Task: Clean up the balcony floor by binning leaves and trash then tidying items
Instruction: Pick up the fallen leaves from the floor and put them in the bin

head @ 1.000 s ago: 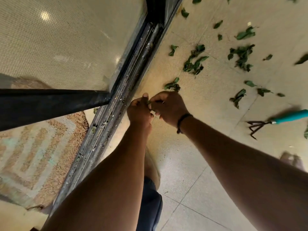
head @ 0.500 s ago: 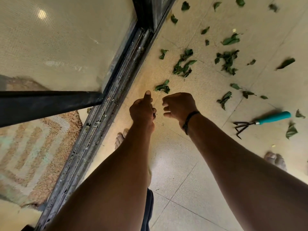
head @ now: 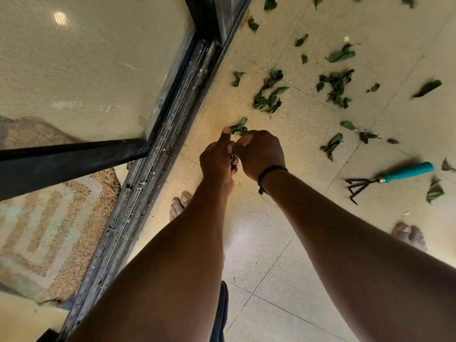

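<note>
right hand (head: 259, 154) pinching a leaf (head: 238, 128) just ahead of its fingertips — long axis up-right; left hand (head: 218, 159) alongside, curled round gathered leaves, thumb raised.

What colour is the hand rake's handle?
Teal, on the hand rake lying on the floor; seen in the head view.

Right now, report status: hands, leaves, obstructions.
Left hand curled on gathered dark scraps, right hand at the crumpled green leaf. Many leaves unbinned. Teal-handled hand rake lies right, clear.
</note>
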